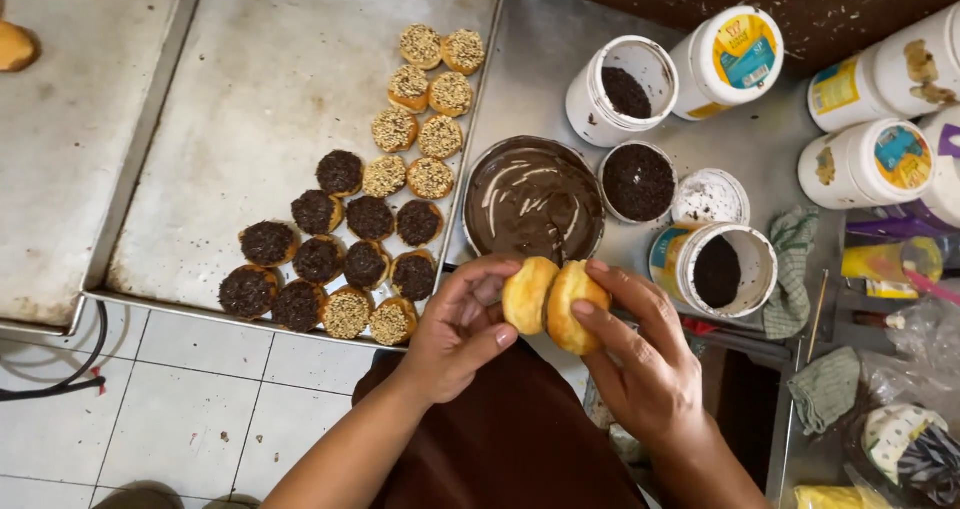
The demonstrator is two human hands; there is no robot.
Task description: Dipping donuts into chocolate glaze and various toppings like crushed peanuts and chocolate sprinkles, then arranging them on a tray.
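Both hands met over the worktop's front edge: the left hand (462,331) pinched one plain doughnut (527,294), the right hand (640,354) clasped a second doughnut (572,306), touching. Just behind sat a bowl of chocolate glaze (533,201); a baking tray (250,89) held topped doughnuts (345,254)

The two buns (553,302) held between the hands are golden yellow and plain. The bowl (535,201) holds dark brown chocolate streaked with pale cream swirls. On the grey, stained metal tray (250,79), the near doughnuts (318,261) are topped almost black, the far ones (432,87) speckled tan and beige. The tubs (868,164) at right are white with blue and yellow labels. The cloth (793,269) is green-checked; the floor tiles (190,409) are white.
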